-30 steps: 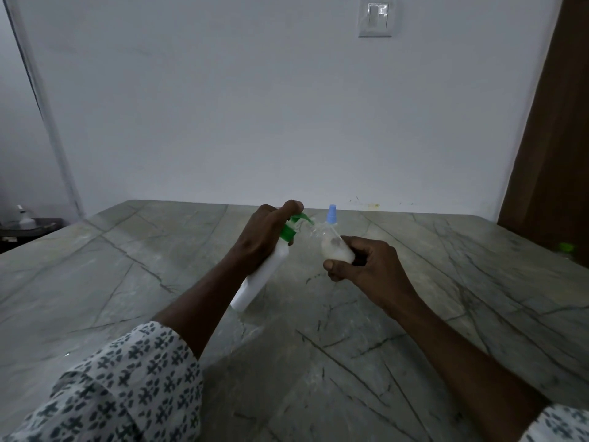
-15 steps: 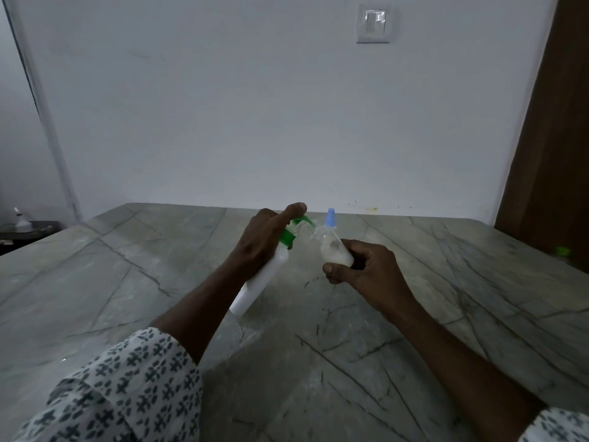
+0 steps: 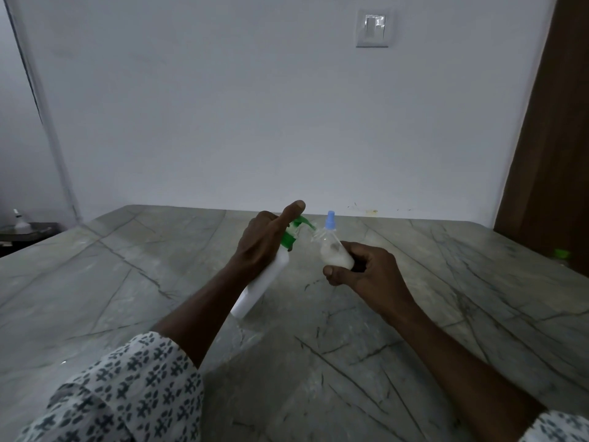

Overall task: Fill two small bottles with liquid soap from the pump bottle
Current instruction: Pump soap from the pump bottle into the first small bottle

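The left hand (image 3: 258, 247) is wrapped around the upper part of the white pump bottle (image 3: 261, 285), which leans toward the right hand, its base down near the worktop (image 3: 127, 282); whether the base touches the stone cannot be told. The left index finger (image 3: 291, 210) lies stretched along the top of the green pump head (image 3: 294, 229), whose spout points at the small bottle (image 3: 333, 250). The right hand (image 3: 366, 275) is curled around the lower part of this small clear bottle, thumb in front and fingers behind, holding it tilted with its open mouth just beside the spout. White soap fills the lower part of the small bottle. Right behind it, just beyond the right hand, rises the blue cap (image 3: 330, 218) of another small bottle; the rest of that bottle is hidden. Both hands are close together above the grey veined stone. Patterned sleeves (image 3: 127, 393) cover the upper forearms. On the wall beyond the hands sits a light switch (image 3: 373, 28)
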The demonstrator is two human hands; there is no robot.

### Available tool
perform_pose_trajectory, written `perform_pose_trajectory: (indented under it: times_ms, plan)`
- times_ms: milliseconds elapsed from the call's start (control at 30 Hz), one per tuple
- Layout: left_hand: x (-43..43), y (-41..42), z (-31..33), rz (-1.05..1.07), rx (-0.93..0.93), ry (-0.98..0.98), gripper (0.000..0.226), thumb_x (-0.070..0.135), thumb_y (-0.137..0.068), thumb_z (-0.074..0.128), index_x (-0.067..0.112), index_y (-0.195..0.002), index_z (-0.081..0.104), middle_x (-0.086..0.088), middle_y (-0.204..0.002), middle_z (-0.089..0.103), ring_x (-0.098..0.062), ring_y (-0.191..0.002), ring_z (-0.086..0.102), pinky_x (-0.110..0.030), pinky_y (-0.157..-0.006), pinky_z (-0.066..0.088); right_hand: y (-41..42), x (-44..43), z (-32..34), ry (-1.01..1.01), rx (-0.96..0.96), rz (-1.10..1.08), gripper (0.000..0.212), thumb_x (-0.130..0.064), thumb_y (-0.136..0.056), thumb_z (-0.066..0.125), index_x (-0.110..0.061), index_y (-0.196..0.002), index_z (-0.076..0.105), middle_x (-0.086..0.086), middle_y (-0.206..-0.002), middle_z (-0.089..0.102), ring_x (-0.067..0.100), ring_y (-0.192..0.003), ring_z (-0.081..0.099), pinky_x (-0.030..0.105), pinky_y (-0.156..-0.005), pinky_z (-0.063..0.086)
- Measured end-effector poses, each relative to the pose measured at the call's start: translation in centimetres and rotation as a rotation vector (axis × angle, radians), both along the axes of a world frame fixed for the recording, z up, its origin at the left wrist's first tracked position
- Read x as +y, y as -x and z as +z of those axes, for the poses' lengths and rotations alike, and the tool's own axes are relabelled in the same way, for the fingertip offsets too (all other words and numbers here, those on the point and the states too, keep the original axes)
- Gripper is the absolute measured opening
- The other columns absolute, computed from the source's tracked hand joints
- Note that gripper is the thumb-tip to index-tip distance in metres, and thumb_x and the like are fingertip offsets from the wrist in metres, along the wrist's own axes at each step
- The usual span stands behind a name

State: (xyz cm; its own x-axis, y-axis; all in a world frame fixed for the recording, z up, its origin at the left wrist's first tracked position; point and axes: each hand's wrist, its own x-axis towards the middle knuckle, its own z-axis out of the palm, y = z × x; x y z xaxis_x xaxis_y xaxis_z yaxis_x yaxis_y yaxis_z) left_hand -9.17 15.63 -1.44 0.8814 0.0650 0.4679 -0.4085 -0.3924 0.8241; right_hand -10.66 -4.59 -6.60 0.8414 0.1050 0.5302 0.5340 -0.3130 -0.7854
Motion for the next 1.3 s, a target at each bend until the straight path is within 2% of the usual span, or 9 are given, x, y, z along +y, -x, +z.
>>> perform_pose_trajectory:
  times_ms: [167, 400, 533, 667, 767, 867, 967, 1200, 1300]
  plan:
    - [-0.06, 0.03, 0.19, -0.022, 0.020, 0.013, 0.055, 0.063, -0.080, 0.050, 0.016, -0.068, 0.075, -0.005, -0.055, 0.068, -0.014, -0.051, 0.060, -0.034, -0.069, 0.048, -0.05, 0.04, -0.07, -0.009, -0.006, 0.003, 0.048, -0.025, -0.072, 0.085, -0.015, -0.118, 0.071, 0.002, -0.085, 0.077, 0.018, -0.073, 0.074, 0.043, -0.078, 0.061]
    - [0.11, -0.05, -0.13, -0.068, 0.015, 0.031, 0.053, 0.054, -0.076, 0.050, 0.005, -0.071, 0.071, -0.007, -0.059, 0.067, -0.020, -0.055, 0.058, -0.038, -0.068, 0.045, 0.04, 0.03, -0.22, 0.023, -0.008, 0.010, 0.054, -0.018, -0.072, 0.085, -0.013, -0.123, 0.068, 0.003, -0.096, 0.077, 0.012, -0.073, 0.074, 0.031, -0.076, 0.061]
    - [0.17, -0.30, -0.25, -0.062, 0.003, 0.025, 0.048, 0.057, -0.078, 0.049, 0.017, -0.060, 0.071, -0.008, -0.059, 0.068, -0.022, -0.056, 0.059, -0.044, -0.072, 0.048, 0.18, 0.01, -0.16, 0.014, -0.002, 0.017, 0.050, -0.019, -0.072, 0.085, -0.015, -0.120, 0.069, 0.002, -0.093, 0.077, 0.014, -0.073, 0.075, 0.038, -0.077, 0.062]
    - [-0.01, 0.08, -0.10, 0.026, -0.010, -0.006, 0.066, 0.076, -0.078, 0.042, 0.019, -0.062, 0.073, -0.005, -0.063, 0.069, -0.027, -0.068, 0.064, -0.045, -0.081, 0.050, -0.01, -0.04, -0.06, 0.005, -0.016, -0.001, 0.047, -0.023, -0.072, 0.085, -0.018, -0.117, 0.071, 0.001, -0.089, 0.077, 0.017, -0.075, 0.074, 0.043, -0.078, 0.061]
    - [-0.16, 0.31, 0.30, 0.041, 0.017, -0.046, 0.091, 0.086, -0.073, 0.033, 0.004, -0.075, 0.074, -0.010, -0.068, 0.070, -0.026, -0.071, 0.066, -0.038, -0.079, 0.049, -0.09, -0.06, -0.09, 0.003, -0.014, -0.005, 0.050, -0.023, -0.072, 0.085, -0.016, -0.119, 0.070, 0.001, -0.092, 0.077, 0.017, -0.077, 0.074, 0.041, -0.078, 0.061]
    - [-0.17, 0.53, 0.50, -0.029, 0.044, -0.022, 0.063, 0.069, -0.078, 0.049, 0.013, -0.071, 0.075, -0.005, -0.057, 0.068, -0.016, -0.054, 0.061, -0.033, -0.068, 0.048, -0.15, -0.16, -0.20, 0.001, -0.017, -0.006, 0.053, -0.021, -0.071, 0.086, -0.013, -0.121, 0.069, 0.003, -0.097, 0.077, 0.016, -0.079, 0.074, 0.039, -0.079, 0.062]
    - [-0.21, 0.43, 0.37, -0.059, 0.052, 0.008, 0.048, 0.055, -0.078, 0.053, 0.013, -0.068, 0.071, -0.005, -0.055, 0.065, -0.015, -0.050, 0.057, -0.031, -0.063, 0.045, -0.21, -0.24, -0.22, 0.016, -0.013, -0.001, 0.055, -0.019, -0.071, 0.086, -0.013, -0.123, 0.068, 0.004, -0.101, 0.076, 0.016, -0.082, 0.074, 0.037, -0.080, 0.061]
    - [-0.11, 0.10, 0.14, -0.042, 0.041, 0.001, 0.045, 0.054, -0.076, 0.050, 0.015, -0.066, 0.071, -0.002, -0.057, 0.068, -0.014, -0.053, 0.059, -0.037, -0.072, 0.048, -0.24, -0.14, -0.39, 0.056, -0.035, -0.008, 0.056, -0.019, -0.071, 0.086, -0.014, -0.123, 0.068, 0.001, -0.109, 0.074, 0.010, -0.089, 0.071, 0.025, -0.078, 0.060]
    - [-0.05, 0.14, 0.14, -0.024, 0.035, -0.003, 0.052, 0.068, -0.078, 0.049, 0.023, -0.065, 0.073, -0.003, -0.057, 0.069, -0.011, -0.051, 0.061, -0.035, -0.071, 0.048, -0.41, -0.22, -0.36, 0.033, -0.039, -0.017, 0.055, -0.021, -0.072, 0.086, -0.012, -0.123, 0.068, 0.005, -0.104, 0.075, 0.015, -0.084, 0.073, 0.034, -0.079, 0.061]
